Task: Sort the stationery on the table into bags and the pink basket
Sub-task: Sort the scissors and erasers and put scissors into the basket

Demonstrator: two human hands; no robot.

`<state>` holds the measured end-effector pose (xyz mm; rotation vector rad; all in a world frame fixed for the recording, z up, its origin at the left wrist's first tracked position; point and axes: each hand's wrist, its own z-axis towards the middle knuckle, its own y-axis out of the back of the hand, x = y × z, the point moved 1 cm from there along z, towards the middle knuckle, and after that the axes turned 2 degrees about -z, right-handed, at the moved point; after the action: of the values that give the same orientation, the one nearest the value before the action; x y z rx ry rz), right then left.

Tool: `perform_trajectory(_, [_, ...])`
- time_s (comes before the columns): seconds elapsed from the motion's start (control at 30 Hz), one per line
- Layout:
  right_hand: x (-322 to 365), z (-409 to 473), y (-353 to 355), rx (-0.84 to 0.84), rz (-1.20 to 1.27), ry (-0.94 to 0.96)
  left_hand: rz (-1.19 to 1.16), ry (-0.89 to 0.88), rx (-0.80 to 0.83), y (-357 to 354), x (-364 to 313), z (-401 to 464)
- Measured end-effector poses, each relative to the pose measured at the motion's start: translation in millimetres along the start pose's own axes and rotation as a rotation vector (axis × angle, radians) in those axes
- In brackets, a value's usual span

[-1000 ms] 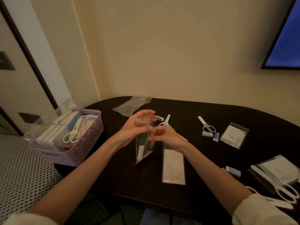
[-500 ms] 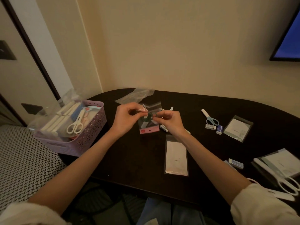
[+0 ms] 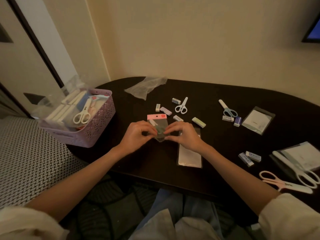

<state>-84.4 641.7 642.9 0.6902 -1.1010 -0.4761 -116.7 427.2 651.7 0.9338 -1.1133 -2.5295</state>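
Observation:
A small clear bag [image 3: 158, 124] with a pink header lies flat on the dark table [image 3: 155, 160]; green-handled scissors show through it. My left hand [image 3: 137, 135] pinches its near left edge and my right hand [image 3: 183, 135] pinches its near right edge. The pink basket [image 3: 97, 129] stands at the table's left end, filled with bagged white scissors and other packets. Loose erasers [image 3: 165, 110], white scissors [image 3: 181, 105] and blue scissors [image 3: 227, 109] lie beyond my hands.
An empty clear bag [image 3: 146, 86] lies at the back. A flat packet [image 3: 189, 155] sits under my right wrist. More packets [image 3: 258, 120], erasers [image 3: 249, 156] and large scissors [image 3: 284, 183] lie to the right. A woven-pattern surface [image 3: 26, 158] borders the table's left.
The bag was held up in the air, then turned over and lowered; now it lies on the table with the pink header pointing away. Both hands came down with it.

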Motion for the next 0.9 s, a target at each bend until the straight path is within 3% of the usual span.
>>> perform_trajectory(0.47, [11,-21,-10,0.252,-0.349,0.069,0.001,0.133,0.302,-6,6,-34])
perform_trajectory(0.9, [12,-16,-21,0.143,-0.361,-0.026,0.014,0.213,0.166,-20,5,-30])
